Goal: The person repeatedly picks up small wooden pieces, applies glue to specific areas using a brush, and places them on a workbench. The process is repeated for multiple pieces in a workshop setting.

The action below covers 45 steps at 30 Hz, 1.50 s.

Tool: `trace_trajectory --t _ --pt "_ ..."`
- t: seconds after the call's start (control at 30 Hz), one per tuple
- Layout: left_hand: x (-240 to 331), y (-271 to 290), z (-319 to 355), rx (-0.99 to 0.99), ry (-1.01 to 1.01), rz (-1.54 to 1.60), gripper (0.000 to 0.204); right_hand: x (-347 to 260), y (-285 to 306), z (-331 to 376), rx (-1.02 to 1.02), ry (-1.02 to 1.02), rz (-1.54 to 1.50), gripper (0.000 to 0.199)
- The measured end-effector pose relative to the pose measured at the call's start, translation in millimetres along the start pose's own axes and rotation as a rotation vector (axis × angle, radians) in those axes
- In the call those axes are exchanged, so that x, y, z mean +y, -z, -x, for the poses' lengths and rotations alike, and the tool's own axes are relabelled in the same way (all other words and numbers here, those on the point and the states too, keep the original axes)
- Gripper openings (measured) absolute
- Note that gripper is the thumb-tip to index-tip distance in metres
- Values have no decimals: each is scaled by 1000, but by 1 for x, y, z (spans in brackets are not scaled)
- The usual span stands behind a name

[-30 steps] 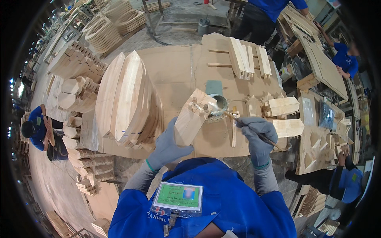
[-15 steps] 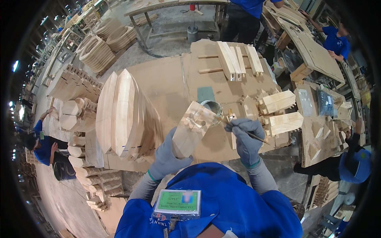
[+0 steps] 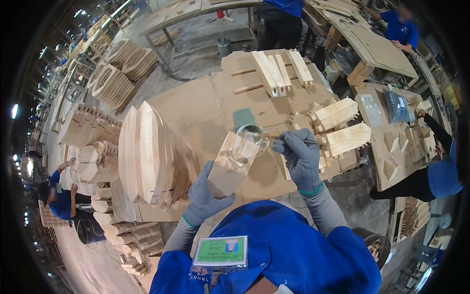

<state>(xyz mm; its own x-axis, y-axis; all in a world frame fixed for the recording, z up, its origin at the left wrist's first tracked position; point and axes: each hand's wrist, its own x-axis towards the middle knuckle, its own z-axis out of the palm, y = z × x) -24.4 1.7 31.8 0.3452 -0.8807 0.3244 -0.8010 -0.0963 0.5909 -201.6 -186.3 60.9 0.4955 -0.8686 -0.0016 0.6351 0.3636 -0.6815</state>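
Observation:
My left hand (image 3: 204, 198), in a grey glove, grips a pale wooden block (image 3: 226, 177) by its lower end. Holes and a shiny wet-looking patch show at the block's far end. My right hand (image 3: 302, 159), gloved too, pinches a thin-handled brush (image 3: 268, 135) that lies nearly level. Its tip is over or at the mouth of a small round pot (image 3: 243, 128) just behind the block; I cannot tell whether it dips in. A flat green square (image 3: 243, 118) sits beside the pot.
Cardboard (image 3: 196, 95) covers the table. A tall stack of curved wooden pieces (image 3: 149, 152) stands left. Wooden blocks (image 3: 338, 115) lie right, and long rails (image 3: 267, 73) at the back. Co-workers stand around; one person (image 3: 443, 171) is at a side table (image 3: 391, 169).
The brush has moved from the block's far end toward the pot and turned from slanting to nearly level. My right hand has risen slightly. The whole view has shifted a little.

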Motion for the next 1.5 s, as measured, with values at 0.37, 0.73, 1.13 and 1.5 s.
trace_trajectory --t 0.37,0.73,1.13,1.5 --pt "5 -3 -5 -91 58 103 96 -10 -3 10 25 224 99 4" --pt "16 4 -13 -192 246 192 96 -13 28 13 -211 788 758 8" --pt "43 23 -86 152 -701 -502 66 1 27 -35 -982 633 790 46" --pt "16 0 -112 434 -50 363 61 -18 -19 -14 -660 -85 492 74"
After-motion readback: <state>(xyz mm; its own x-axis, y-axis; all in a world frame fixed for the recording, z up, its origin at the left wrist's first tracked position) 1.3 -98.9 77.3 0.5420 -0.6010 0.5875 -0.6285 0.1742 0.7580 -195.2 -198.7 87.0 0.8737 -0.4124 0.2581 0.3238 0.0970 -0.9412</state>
